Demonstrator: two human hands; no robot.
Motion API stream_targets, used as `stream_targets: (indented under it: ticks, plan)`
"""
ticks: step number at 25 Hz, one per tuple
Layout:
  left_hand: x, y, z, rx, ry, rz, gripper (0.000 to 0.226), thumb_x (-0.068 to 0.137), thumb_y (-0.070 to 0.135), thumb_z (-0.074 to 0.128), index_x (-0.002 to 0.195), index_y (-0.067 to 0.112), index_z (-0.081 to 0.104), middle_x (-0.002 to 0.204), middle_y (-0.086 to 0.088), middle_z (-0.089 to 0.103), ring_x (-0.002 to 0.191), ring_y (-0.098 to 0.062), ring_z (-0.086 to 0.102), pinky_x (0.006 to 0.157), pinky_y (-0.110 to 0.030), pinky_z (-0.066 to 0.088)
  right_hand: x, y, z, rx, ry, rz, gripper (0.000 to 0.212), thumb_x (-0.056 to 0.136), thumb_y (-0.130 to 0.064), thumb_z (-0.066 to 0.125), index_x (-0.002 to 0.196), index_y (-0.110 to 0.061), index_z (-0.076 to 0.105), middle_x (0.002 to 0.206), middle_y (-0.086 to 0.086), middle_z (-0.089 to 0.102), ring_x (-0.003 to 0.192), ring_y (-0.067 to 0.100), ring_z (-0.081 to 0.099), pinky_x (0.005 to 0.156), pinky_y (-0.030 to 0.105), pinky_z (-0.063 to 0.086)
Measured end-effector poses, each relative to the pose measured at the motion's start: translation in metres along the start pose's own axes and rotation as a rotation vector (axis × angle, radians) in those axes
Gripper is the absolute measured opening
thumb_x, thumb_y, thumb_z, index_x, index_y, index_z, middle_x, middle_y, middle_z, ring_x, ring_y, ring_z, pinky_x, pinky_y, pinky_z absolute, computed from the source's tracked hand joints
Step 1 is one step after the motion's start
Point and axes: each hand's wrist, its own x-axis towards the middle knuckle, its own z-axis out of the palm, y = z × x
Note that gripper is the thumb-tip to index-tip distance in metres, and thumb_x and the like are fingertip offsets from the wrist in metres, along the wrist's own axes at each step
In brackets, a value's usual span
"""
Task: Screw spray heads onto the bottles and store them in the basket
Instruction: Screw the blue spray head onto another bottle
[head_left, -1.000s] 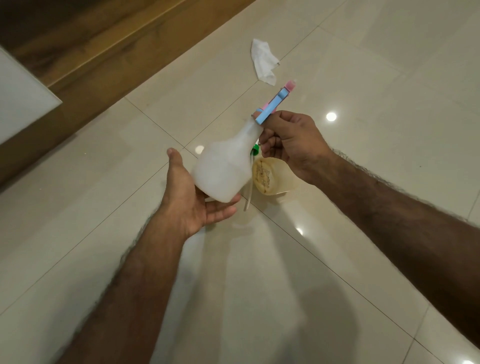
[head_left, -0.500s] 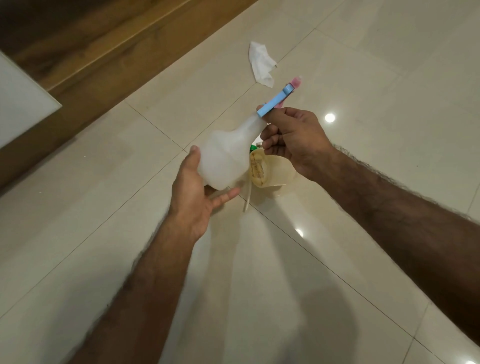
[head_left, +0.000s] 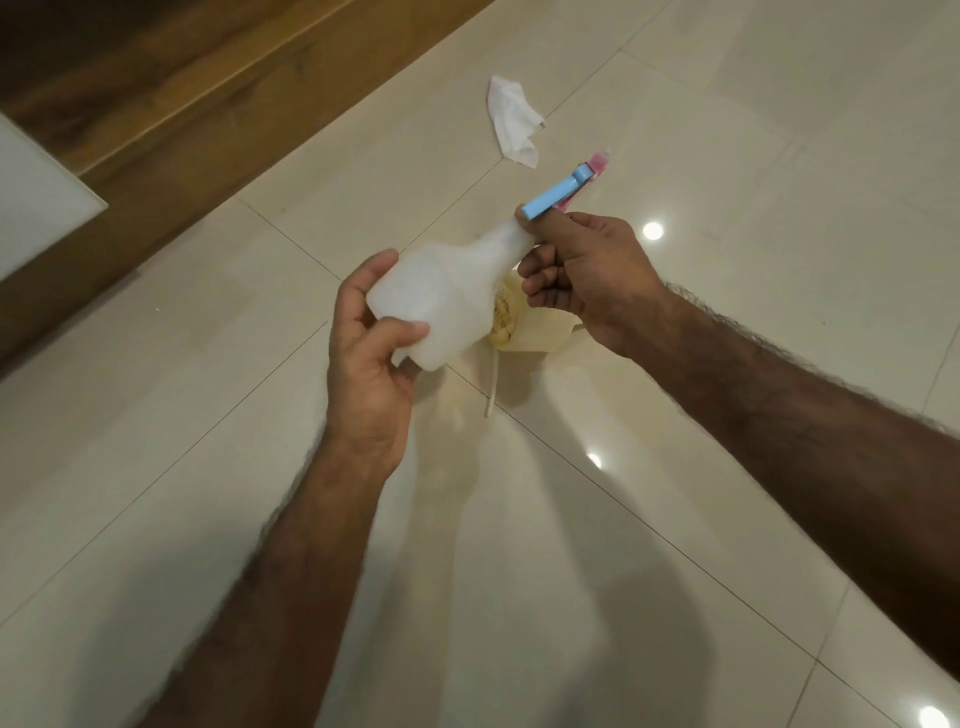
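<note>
A translucent white spray bottle (head_left: 447, 296) is held tilted above the floor, neck pointing up and right. My left hand (head_left: 371, 353) grips its wide base, thumb across the bottom. My right hand (head_left: 582, 270) is curled round the bottle's neck at the blue and pink spray head (head_left: 563, 189), which sticks out past my fingers. Behind the bottle on the floor lies a second, yellowish bottle (head_left: 524, 322), mostly hidden, and a thin white dip tube (head_left: 492, 384) pokes out below it. No basket is in view.
Glossy cream floor tiles (head_left: 519, 545) fill the view. A crumpled white tissue (head_left: 514, 122) lies further away. A wooden strip (head_left: 171, 104) runs along the upper left, with a white panel (head_left: 36, 208) at the left edge.
My left hand has shifted from cupping under the bottle with open fingers to gripping its base. The bottle has tipped flatter and moved slightly left. My right hand stays on the neck.
</note>
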Motion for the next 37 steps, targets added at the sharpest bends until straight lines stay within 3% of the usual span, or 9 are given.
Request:
stream_targets:
  ticks: [3,6,8,12,17,19,24,30,37]
  plan:
    - [0.006,0.003,-0.002,-0.394,0.003,-0.207,0.070,0.088,0.049,0.065,0.146,0.011,0.057,0.147,-0.022,0.064,0.125,-0.039,0.070,0.100,-0.051,0.055,-0.001,0.001,0.000,0.011,-0.009,-0.004,0.034,0.092,-0.036,0.072,0.103,-0.004,0.064,0.070,0.008,0.067,0.054,0.017,0.061,0.060,0.031,0.055]
    - [0.003,0.010,0.001,-0.005,-0.075,-0.585,0.088,0.097,0.082,0.033,0.132,0.008,0.066,0.115,-0.023,0.078,0.086,-0.036,0.078,0.064,-0.041,0.065,-0.002,0.004,0.003,-0.008,0.009,-0.002,0.037,0.091,-0.035,0.073,0.106,-0.001,0.066,0.064,0.004,0.064,0.053,0.017,0.058,0.062,0.033,0.054]
    - [0.004,0.004,-0.002,0.193,-0.136,-0.459,0.070,0.096,0.066,0.056,0.139,0.012,0.062,0.116,-0.015,0.074,0.081,-0.030,0.074,0.054,-0.035,0.061,0.000,0.004,-0.001,-0.002,0.044,0.004,0.044,0.090,-0.036,0.074,0.111,0.002,0.066,0.061,0.003,0.063,0.051,0.016,0.056,0.062,0.033,0.052]
    - [0.006,-0.013,-0.010,0.225,-0.166,0.176,0.085,0.078,0.042,0.083,0.153,0.030,0.045,0.150,-0.006,0.056,0.130,-0.026,0.065,0.099,-0.049,0.062,0.001,0.002,-0.003,-0.012,0.033,0.001,0.041,0.090,-0.036,0.074,0.108,0.000,0.066,0.065,0.005,0.064,0.053,0.017,0.056,0.061,0.032,0.053]
    - [0.001,-0.010,0.002,-0.166,-0.033,-0.465,0.076,0.099,0.074,0.045,0.145,0.014,0.057,0.136,-0.021,0.071,0.106,-0.037,0.077,0.073,-0.048,0.067,0.001,0.003,0.003,-0.013,0.049,0.000,0.032,0.090,-0.034,0.074,0.099,-0.005,0.065,0.062,0.004,0.063,0.051,0.016,0.055,0.062,0.033,0.052]
    - [0.000,-0.014,0.000,-0.001,-0.052,-0.293,0.048,0.098,0.045,0.068,0.138,0.019,0.060,0.142,-0.018,0.067,0.109,-0.033,0.075,0.072,-0.041,0.065,0.003,0.001,-0.001,0.011,0.066,0.008,0.034,0.089,-0.036,0.075,0.100,-0.006,0.064,0.062,0.003,0.061,0.050,0.015,0.053,0.061,0.033,0.050]
    - [-0.001,-0.007,-0.010,0.577,-0.153,0.260,0.097,0.072,0.002,0.091,0.149,0.029,0.039,0.153,0.000,0.045,0.132,-0.018,0.058,0.094,-0.035,0.063,-0.008,-0.001,0.005,0.066,0.125,0.027,0.031,0.087,-0.035,0.077,0.091,-0.010,0.059,0.062,0.001,0.058,0.051,0.014,0.051,0.059,0.031,0.048]
    - [-0.050,0.036,-0.012,1.383,0.105,0.526,0.119,0.068,0.036,0.099,0.160,0.022,0.025,0.149,-0.017,0.047,0.132,-0.032,0.053,0.103,-0.052,0.059,-0.067,-0.045,0.066,0.071,0.254,0.050,0.032,0.084,-0.035,0.079,0.088,-0.011,0.058,0.101,0.021,0.073,0.084,0.034,0.075,0.060,0.035,0.062]
    - [-0.223,0.243,-0.048,1.073,0.265,0.381,0.094,0.094,0.065,0.061,0.167,0.021,0.021,0.162,0.002,0.038,0.141,-0.014,0.043,0.107,-0.032,0.048,-0.212,-0.214,0.212,-0.240,-0.009,-0.109,0.034,0.075,-0.048,0.079,0.082,-0.019,0.063,0.075,0.002,0.069,0.079,0.035,0.070,0.071,0.056,0.059]
